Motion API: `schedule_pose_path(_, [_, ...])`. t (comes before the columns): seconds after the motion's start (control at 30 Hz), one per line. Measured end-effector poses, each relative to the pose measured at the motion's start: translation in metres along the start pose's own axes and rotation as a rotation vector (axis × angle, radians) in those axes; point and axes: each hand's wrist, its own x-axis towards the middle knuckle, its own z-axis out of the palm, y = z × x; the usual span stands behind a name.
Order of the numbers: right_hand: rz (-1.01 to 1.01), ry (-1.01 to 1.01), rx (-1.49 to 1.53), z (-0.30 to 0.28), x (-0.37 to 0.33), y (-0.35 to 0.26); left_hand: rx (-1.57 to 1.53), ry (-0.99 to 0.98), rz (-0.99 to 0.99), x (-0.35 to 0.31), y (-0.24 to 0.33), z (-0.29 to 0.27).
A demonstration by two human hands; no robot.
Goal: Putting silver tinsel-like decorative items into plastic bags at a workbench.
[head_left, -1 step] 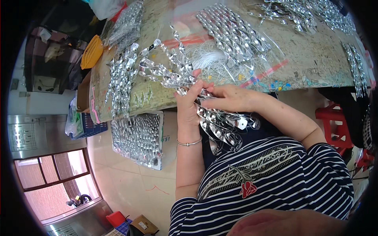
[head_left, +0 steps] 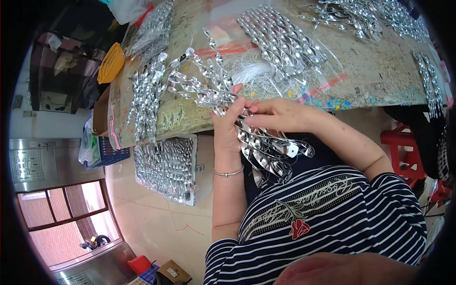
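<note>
A bundle of shiny silver twisted strips [head_left: 259,145] passes through my left hand [head_left: 229,124], which is closed around it at the table's near edge. The bundle's upper ends [head_left: 204,90] fan out over the tabletop, and its lower ends hang in front of my striped shirt. A small white square tag [head_left: 292,150] shows among the hanging ends. My right hand [head_left: 280,115] crosses the bundle from the right, thumb and fingers pinched together beside my left fingertips. What the pinch holds is too small to make out.
On the worn table [head_left: 370,78] lie a tangle of white thread [head_left: 254,71], a bagged row of silver strips [head_left: 280,40] and more strips [head_left: 148,95] at left. A yellow basket [head_left: 110,62] stands beyond the left edge. A red stool [head_left: 403,142] is at right.
My right hand has shifted slightly to the right and up, its thumb drawn back a little. The hanging ends and the white tag have swung slightly. My left hand stays in place.
</note>
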Motion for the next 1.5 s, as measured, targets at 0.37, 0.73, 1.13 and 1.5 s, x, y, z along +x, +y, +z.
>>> schedule_pose_path(0.37, [-0.413,0.420,-0.086,-0.093,0.103,-0.059,-0.038,-0.113,-0.154,-0.002,-0.002,0.016])
schedule_pose_path(0.73, [-0.351,0.253,0.205,-0.044,0.079,-0.042,-0.100,0.010,-0.011,0.007,0.012,-0.004])
schedule_pose_path(1.13, [0.051,-0.052,-0.020,0.020,0.011,-0.004,-0.002,0.282,0.077,0.014,0.001,0.001])
schedule_pose_path(1.5, [-0.048,-0.047,0.301,0.018,0.002,0.034,0.005,0.119,0.050,0.000,-0.009,0.016])
